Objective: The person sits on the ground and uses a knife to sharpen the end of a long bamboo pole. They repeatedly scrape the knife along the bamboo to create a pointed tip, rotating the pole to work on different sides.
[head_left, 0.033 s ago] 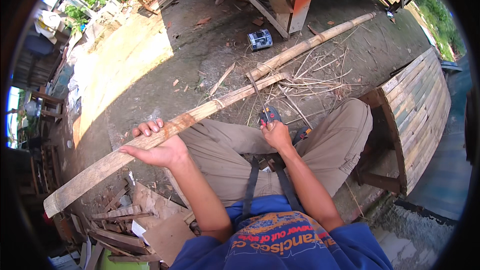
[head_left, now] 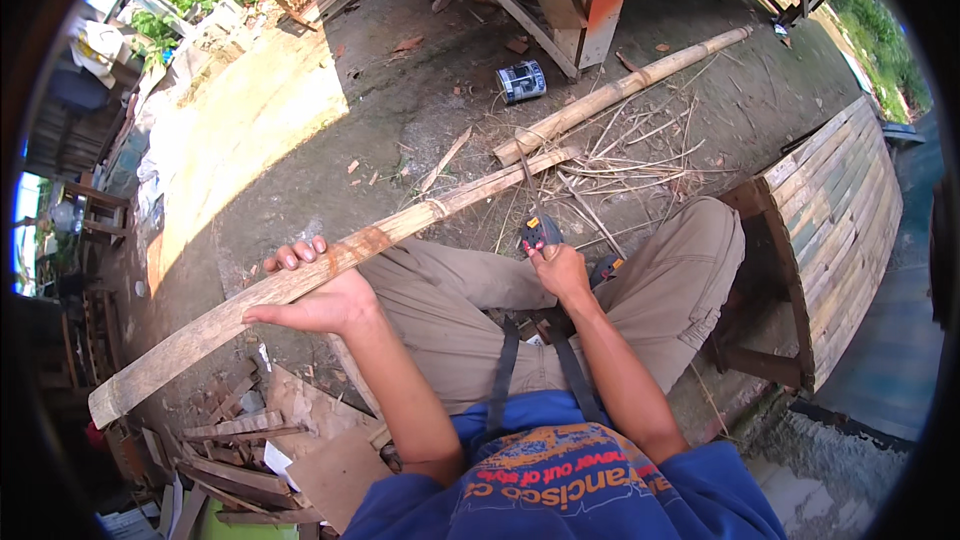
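Observation:
A long split bamboo strip (head_left: 400,223) slants across the view from the lower left to the middle. My left hand (head_left: 325,290) cradles it from below, fingers curled over its far edge and thumb along the near side. In my closed right hand (head_left: 560,270) is a thin, dark long-bladed knife (head_left: 532,185), its handle mostly hidden by my fingers. The blade crosses the strip close to its far end; whether it touches cannot be made out. A sandalled foot (head_left: 540,230) shows just beyond my right hand.
Beyond the strip a whole bamboo pole (head_left: 625,95) lies on the ground beside thin bamboo shavings (head_left: 640,168). A tin can (head_left: 521,81) lies farther off. To the right stands a slatted wooden bench (head_left: 835,230). Scrap wood (head_left: 235,470) is piled at lower left.
My right hand has shifted slightly right, and the knife blade has swung right along the strip toward its far end. The strip and my left hand have barely moved.

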The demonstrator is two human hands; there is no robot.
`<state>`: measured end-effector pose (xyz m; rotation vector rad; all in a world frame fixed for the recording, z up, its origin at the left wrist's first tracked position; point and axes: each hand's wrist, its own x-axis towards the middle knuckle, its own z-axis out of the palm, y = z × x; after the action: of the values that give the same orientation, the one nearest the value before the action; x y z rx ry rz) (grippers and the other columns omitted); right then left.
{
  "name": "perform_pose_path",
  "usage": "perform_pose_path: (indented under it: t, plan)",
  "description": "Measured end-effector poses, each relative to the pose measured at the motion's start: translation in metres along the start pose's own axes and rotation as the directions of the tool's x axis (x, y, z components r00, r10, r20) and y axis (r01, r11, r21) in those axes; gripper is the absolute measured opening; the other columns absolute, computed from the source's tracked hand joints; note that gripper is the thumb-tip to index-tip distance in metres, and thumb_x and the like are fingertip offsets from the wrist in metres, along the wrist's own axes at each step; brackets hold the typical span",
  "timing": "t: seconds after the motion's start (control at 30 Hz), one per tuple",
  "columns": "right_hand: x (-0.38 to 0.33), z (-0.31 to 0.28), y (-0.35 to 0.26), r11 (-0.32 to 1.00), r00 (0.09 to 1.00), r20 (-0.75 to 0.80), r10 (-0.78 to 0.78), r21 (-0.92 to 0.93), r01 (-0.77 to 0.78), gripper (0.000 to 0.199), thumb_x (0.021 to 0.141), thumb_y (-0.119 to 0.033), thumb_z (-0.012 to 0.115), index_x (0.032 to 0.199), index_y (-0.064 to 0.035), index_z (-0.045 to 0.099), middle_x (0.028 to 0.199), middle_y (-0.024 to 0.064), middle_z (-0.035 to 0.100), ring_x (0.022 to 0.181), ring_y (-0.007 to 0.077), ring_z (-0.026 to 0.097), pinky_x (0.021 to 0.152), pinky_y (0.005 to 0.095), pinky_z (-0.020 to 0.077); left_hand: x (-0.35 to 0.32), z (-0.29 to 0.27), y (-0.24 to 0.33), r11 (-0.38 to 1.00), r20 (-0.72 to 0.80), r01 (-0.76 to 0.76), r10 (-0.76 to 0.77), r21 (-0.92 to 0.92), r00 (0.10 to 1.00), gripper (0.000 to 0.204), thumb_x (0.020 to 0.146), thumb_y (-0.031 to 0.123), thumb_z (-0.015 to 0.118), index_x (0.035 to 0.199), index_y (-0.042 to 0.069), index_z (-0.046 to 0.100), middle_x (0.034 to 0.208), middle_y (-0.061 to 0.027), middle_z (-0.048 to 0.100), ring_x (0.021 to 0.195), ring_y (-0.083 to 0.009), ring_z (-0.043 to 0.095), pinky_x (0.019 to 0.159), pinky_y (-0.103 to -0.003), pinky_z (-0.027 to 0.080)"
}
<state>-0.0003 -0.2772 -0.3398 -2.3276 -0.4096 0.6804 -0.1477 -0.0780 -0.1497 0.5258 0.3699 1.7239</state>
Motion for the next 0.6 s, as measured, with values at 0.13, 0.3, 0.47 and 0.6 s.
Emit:
perform_pose_path:
  t: [0.13, 0.3, 0.47, 0.6]
  plan:
    - [0.006, -0.003, 0.013, 0.987, 0.992, -0.076, 0.102, 0.134, -0.091, 0.048, 0.083, -0.041, 0.071, 0.081, 0.0063, 0.067, 0.085, 0.0301, 0.067, 0.086, 0.0471, 0.066, 0.076, 0.049, 0.0516, 0.041, -0.037, -0.032, 0.995, 0.07, -0.09, 0.087, 0.043, 0.994, 0.063, 0.101, 0.065, 0.023, 0.107, 0.011, 0.053, 0.084, -0.0051, 0.053, 0.072, -0.0169, 0.052, 0.068, -0.031, 0.042]
    - [0.013, -0.003, -0.003, 0.973, 0.984, -0.171, -0.052, 0.212, 0.088, 0.044, 0.084, -0.039, 0.073, 0.081, 0.0046, 0.063, 0.071, 0.023, 0.065, 0.069, 0.0362, 0.066, 0.067, 0.0443, 0.0498, 0.074, -0.017, -0.088, 0.926, 0.084, -0.015, -0.017, 0.376, 0.996, 0.075, 0.1, 0.067, 0.015, 0.144, 0.01, 0.036, 0.128, -0.0141, 0.053, 0.116, -0.0241, 0.052, 0.099, -0.042, 0.043]
    - [0.007, -0.001, -0.002, 0.973, 0.992, -0.109, -0.066, 0.213, 0.088, 0.047, 0.082, -0.041, 0.073, 0.078, 0.0048, 0.064, 0.07, 0.0225, 0.065, 0.067, 0.0337, 0.065, 0.066, 0.044, 0.0498, 0.066, -0.035, -0.135, 0.885, -0.011, 0.306, -0.323, 0.35, 0.946, 0.076, 0.1, 0.066, 0.016, 0.15, 0.01, 0.027, 0.143, -0.018, 0.046, 0.138, -0.0319, 0.04, 0.116, -0.048, 0.029]
    - [0.005, -0.019, 0.002, 0.966, 0.982, -0.189, -0.014, 0.252, 0.062, 0.047, 0.083, -0.041, 0.072, 0.078, 0.0056, 0.064, 0.073, 0.0246, 0.066, 0.071, 0.0389, 0.066, 0.069, 0.0456, 0.0513, 0.073, -0.025, -0.129, 0.943, -0.016, 0.242, -0.245, 0.227, 0.97, 0.072, 0.1, 0.068, 0.02, 0.126, 0.005, 0.043, 0.101, -0.0136, 0.06, 0.1, -0.0261, 0.057, 0.097, -0.042, 0.043]
